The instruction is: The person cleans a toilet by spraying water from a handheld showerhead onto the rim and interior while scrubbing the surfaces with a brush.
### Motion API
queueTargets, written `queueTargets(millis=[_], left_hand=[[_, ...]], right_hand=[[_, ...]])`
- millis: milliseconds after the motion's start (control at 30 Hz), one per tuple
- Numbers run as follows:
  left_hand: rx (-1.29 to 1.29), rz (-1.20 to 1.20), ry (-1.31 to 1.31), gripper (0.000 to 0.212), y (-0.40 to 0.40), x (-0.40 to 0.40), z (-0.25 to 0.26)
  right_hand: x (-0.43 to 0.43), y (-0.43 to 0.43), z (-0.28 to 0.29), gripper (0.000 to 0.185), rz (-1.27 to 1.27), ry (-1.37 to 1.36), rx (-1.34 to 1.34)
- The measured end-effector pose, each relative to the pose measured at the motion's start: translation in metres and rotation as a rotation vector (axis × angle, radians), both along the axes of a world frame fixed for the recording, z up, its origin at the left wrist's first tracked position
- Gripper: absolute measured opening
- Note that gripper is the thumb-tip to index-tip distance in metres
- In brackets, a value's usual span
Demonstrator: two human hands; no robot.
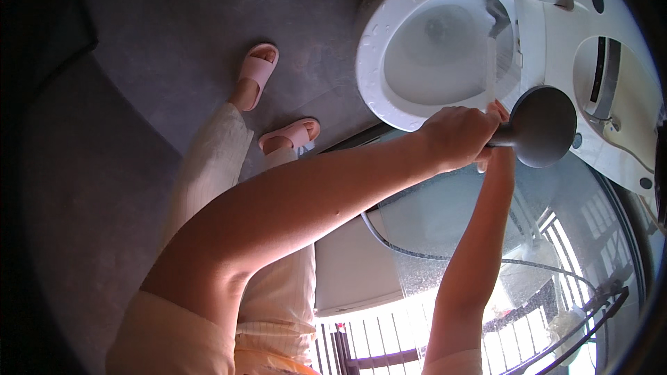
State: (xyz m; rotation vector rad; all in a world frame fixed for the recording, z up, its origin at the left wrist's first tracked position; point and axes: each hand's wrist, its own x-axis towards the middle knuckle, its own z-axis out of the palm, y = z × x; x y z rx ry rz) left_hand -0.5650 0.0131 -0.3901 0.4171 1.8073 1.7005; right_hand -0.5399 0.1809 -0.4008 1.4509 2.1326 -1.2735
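Note:
My left hand point(458, 133) is closed around the handle of a dark grey, round-headed handheld shower head point(542, 126). Close behind it and partly hidden, my right hand point(500, 112) grips a toilet brush by its pale, translucent handle point(491, 70). The grey brush head point(498, 14) is inside the white toilet bowl point(443, 57), near the back of its inner wall. Water drops dot the rim. The shower head faces away from me, so I cannot tell whether water runs from it.
The raised toilet seat point(560, 36) stands at the right, in front of the lid point(633, 94). A glass panel point(443, 203) is below my hands, with a grey hose point(417, 253) visible there. My feet in pink slippers point(259, 75) stand on dark grey floor point(172, 26). Barred windows point(375, 338) shine brightly.

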Motion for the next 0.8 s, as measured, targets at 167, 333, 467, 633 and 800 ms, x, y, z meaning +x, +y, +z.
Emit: queueTargets(millis=[167, 333, 467, 633, 800], left_hand=[[-0.035, -0.042, -0.025, 0.027, -0.003, -0.009, 0.006], [0.051, -0.023, -0.027, 0.028, -0.013, -0.023, -0.017], [0.108, -0.017, -0.065, 0.027, -0.013, -0.025, -0.015], [0.166, 0.031, -0.035, 0.027, 0.004, -0.045, -0.028], [0.3, -0.11, -0.017, 0.023, 0.035, -0.041, -0.028]], right_hand=[[0.045, 0.009, 0.019, 0.021, -0.089, -0.186, 0.002], [-0.011, -0.04, 0.025, 0.021, -0.029, -0.242, 0.097], [0.012, -0.013, 0.039, 0.016, -0.021, -0.168, 0.191], [0.033, -0.034, 0.052, 0.035, 0.159, -0.35, 0.349], [0.036, 0.012, 0.029, 0.028, 0.432, -0.294, 0.612]])
